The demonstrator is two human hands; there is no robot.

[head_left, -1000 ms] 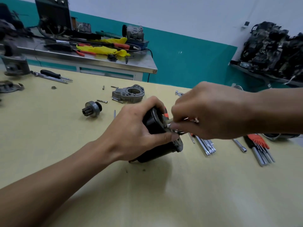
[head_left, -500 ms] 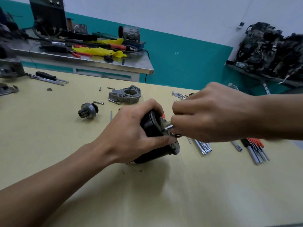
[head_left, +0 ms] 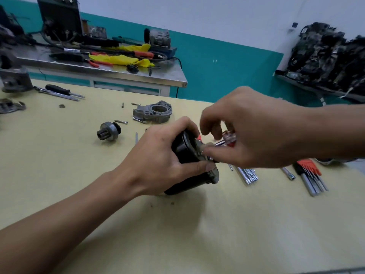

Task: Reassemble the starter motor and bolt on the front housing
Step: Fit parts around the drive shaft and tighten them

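Black motor body (head_left: 183,149) tilted on surface (head_left: 59,155), left hand (head_left: 164,161) wrapped round it. Right hand (head_left: 252,131) at its end: forefinger lifted since 0.5 s ago, prob. re-gripping; grasp unclear, blurred. Front housing (head_left: 156,112) lies apart, unbolted.

the wall (head_left: 217,20) runs from 10 to 2 o'clock, white above with a teal band (head_left: 227,76) below. a steel bench (head_left: 110,71) stands against it at 11 o'clock, heaped with tools, cables and a yellow rag (head_left: 118,60). at 2 o'clock a dark shelf (head_left: 292,81) on the wall carries a pile of black machine parts (head_left: 325,56). nearest me spreads a pale yellow table (head_left: 237,224), evenly lit, with soft shadows.
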